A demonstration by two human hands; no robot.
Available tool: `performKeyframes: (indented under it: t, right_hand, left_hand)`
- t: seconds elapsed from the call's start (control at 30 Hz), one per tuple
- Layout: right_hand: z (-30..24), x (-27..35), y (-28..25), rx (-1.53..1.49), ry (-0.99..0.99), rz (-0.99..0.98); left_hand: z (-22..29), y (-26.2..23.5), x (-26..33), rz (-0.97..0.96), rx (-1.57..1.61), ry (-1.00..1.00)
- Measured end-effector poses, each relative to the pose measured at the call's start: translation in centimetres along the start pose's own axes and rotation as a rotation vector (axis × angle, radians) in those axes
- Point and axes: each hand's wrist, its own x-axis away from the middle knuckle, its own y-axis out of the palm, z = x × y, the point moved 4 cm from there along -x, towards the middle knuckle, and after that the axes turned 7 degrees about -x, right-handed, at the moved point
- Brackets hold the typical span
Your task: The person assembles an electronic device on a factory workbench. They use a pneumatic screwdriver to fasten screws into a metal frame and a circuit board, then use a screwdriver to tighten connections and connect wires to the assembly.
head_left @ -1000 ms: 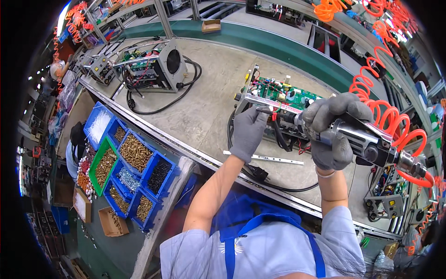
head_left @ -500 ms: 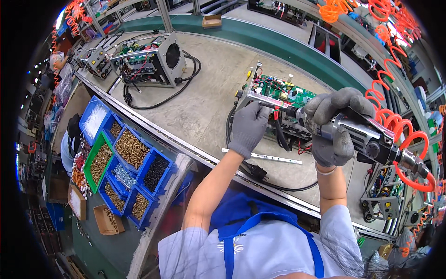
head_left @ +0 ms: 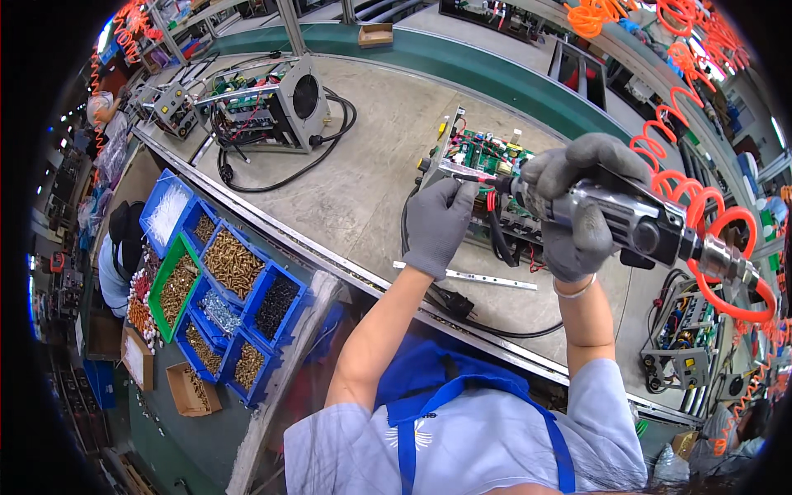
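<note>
My right hand (head_left: 582, 210), in a grey glove, is wrapped round a silver and black pneumatic screwdriver (head_left: 623, 219). The tool lies nearly level, its nose pointing left at the metal front edge of an open device chassis (head_left: 453, 158) with a green circuit board (head_left: 487, 153). My left hand (head_left: 436, 227), also gloved, is at that edge, thumb and forefinger pinched close to the bit's tip. Whatever lies between those fingertips is too small to make out. Black cables (head_left: 499, 239) hang from the chassis beside the left hand. A perforated metal strip (head_left: 487, 280) lies in front of it.
A second open device with a fan (head_left: 307, 99) and coiled black cord stands at left. Blue bins (head_left: 280, 318) and a green bin (head_left: 167, 322) of screws sit lower left. An orange coiled air hose (head_left: 757, 305) trails from the tool. Another chassis (head_left: 681, 363) stands right. Another person (head_left: 115, 272) is far left.
The screwdriver and my right hand have shifted left and slightly up, bringing the nose nearer my left fingertips. My left hand has moved slightly, still at the chassis edge.
</note>
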Motion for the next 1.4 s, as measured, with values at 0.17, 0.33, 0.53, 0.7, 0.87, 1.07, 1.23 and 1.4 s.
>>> performKeyframes:
  t: [0.17, 0.33, 0.53, 0.7, 0.87, 1.07, 1.23, 1.4]
  right_hand:
    - [1.6, -0.6, 0.4, -0.043, -0.016, 0.043]
    - [2.6, -1.1, 0.2, 0.090, 0.085, -0.016]
    - [3.3, -2.9, 2.2, 0.073, 0.120, 0.069]
    - [4.4, -6.1, 3.1, 0.423, 0.142, 0.057]
    - [5.5, -8.2, 4.9, 0.336, 0.344, 0.106]
    - [6.6, -8.8, 4.2, 0.196, 0.303, 0.168]
    - [6.7, -8.8, 4.0, 0.226, 0.265, 0.114]
    - [7.0, -8.8, 4.1, 0.294, 0.297, 0.119]
  left_hand:
    - [1.1, -1.6, -1.0, 0.042, -0.032, 0.014]
    - [1.5, -3.7, -1.8, 0.047, -0.226, 0.187]
    - [2.4, -4.5, -6.3, -0.205, -0.621, 0.685]
    - [4.8, -3.8, -8.2, -0.493, -0.879, 0.638]
    - [3.0, -3.9, -8.6, -0.489, -0.665, 0.569]
    - [2.9, -3.2, -8.6, -0.530, -0.593, 0.493]
    - [2.3, -3.2, -8.5, -0.483, -0.557, 0.520]
    - [2.7, -3.4, -8.4, -0.472, -0.617, 0.512]
